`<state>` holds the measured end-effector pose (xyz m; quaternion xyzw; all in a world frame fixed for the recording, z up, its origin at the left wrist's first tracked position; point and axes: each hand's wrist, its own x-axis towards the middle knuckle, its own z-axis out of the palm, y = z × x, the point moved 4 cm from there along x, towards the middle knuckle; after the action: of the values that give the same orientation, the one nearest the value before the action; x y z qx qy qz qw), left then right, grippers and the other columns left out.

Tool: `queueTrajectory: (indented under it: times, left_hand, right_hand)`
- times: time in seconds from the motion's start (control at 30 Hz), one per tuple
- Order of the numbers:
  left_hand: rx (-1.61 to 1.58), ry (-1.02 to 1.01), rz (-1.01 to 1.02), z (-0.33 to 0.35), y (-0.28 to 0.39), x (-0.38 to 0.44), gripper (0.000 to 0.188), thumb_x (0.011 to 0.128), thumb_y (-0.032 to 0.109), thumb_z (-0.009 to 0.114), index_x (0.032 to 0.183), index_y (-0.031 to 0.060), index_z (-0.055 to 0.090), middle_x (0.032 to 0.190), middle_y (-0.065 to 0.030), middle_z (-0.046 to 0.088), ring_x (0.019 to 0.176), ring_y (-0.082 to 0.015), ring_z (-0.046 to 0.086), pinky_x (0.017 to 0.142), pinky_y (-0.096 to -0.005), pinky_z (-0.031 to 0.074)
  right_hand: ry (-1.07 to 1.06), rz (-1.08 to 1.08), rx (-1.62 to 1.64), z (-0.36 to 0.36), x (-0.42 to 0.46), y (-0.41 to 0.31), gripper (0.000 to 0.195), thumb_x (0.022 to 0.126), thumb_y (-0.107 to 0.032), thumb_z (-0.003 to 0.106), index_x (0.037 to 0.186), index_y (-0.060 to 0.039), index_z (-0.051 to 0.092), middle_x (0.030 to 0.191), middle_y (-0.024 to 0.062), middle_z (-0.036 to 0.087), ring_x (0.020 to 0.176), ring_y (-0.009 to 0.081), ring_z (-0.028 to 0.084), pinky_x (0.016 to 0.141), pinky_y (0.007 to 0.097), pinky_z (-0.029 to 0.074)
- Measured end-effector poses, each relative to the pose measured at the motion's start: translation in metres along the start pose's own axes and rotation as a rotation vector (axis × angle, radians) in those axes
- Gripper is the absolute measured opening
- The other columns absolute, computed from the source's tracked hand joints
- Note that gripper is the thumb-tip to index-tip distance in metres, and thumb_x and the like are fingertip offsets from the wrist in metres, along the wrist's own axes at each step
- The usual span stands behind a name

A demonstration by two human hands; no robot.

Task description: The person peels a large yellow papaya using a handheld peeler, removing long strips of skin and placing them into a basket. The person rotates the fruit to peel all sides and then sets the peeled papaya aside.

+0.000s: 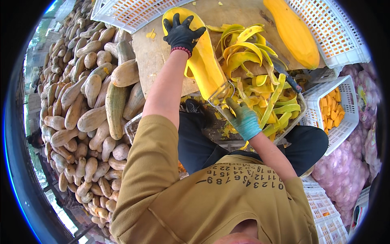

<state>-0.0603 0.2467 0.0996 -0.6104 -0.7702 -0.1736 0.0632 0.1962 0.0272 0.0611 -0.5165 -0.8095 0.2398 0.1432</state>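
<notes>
A long, peeled yellow squash (203, 65) lies on a wooden board (149, 58), its near end reaching past the board's edge. My left hand (182, 34), in a black glove, presses on the far end of the squash with fingers spread. In a teal and dark glove, my right hand (242, 117) grips a wide metal peeler (217, 95), whose frame is against the near end of the squash. Curled yellow peels (243, 52) heap up right of the squash. More peels (278, 106) fill a crate (301, 106) beside my right hand.
A second peeled squash (294, 33) rests at the board's far right, and a dark-handled knife (292, 82) lies among the peels. White plastic crates (338, 36) stand around the board; one holds cut orange chunks (331, 109). Unpeeled squashes (91, 116) are piled left, filled net sacks (341, 174) right.
</notes>
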Motion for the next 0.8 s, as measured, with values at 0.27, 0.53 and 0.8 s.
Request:
queueTrajectory:
  times: [0.27,0.53,0.8]
  left_hand:
    - [-0.108,0.020,0.028,0.008,-0.005,0.002,0.070,0.069,0.067,0.066,0.131,0.0360,0.055,0.151,-0.0015,0.032,0.143,-0.0357,0.010,0.100,-0.0700,0.024]
    - [-0.141,0.055,0.038,-0.006,-0.018,-0.006,0.067,0.071,0.060,0.070,0.129,0.0281,0.058,0.145,-0.0138,0.037,0.137,-0.0403,0.021,0.112,-0.0459,0.024]
    - [-0.174,0.049,0.057,0.000,-0.029,0.002,0.069,0.066,0.063,0.071,0.127,0.0324,0.059,0.148,-0.0126,0.034,0.138,-0.0411,0.018,0.111,-0.0461,0.027]
  right_hand:
    - [0.095,0.121,0.252,-0.006,-0.049,0.028,0.037,0.084,-0.030,0.069,0.117,-0.0169,0.062,0.082,0.0153,0.064,0.065,0.0314,0.064,0.060,0.0408,0.052]
    - [-0.057,0.239,0.737,-0.022,0.151,0.002,0.046,0.090,-0.041,0.057,0.125,-0.0109,0.054,0.106,0.0200,0.064,0.097,0.0304,0.062,0.085,0.0358,0.048]
    - [-0.247,0.150,0.578,0.007,0.155,-0.003,0.045,0.094,-0.039,0.049,0.128,-0.0098,0.048,0.113,0.0247,0.061,0.106,0.0393,0.058,0.090,0.0416,0.046]
